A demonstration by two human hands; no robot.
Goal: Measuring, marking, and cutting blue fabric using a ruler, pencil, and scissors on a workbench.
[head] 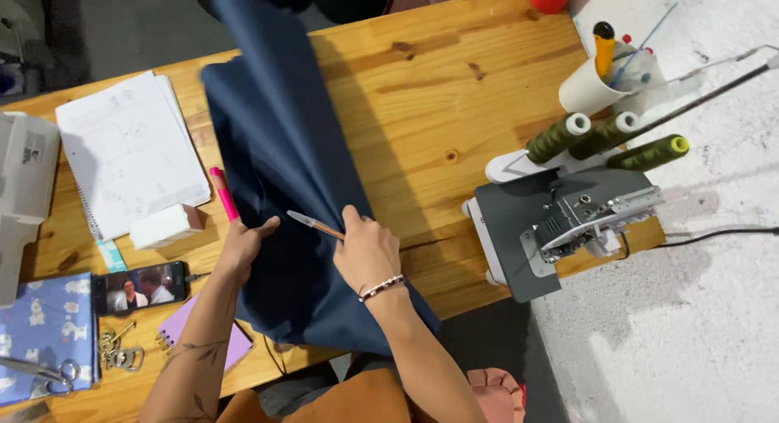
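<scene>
On navy fabric (280,171) — left hand (242,246), right hand (367,255) gripping pencil (312,223)

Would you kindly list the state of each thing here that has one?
Navy fabric: draped, held by both hands.
Left hand: gripping the fabric.
Right hand: gripping fabric and pencil.
Phone: screen lit.
Scissors: closed.
Spiral notebook: open.

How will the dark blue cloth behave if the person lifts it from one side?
The dark blue cloth would probably flop and sag, since it already lies in soft folds on the wooden table. It seems light, because the left hand and right hand gather it with only the fingers. Part hangs over the table edge, so it might slide off.
</scene>
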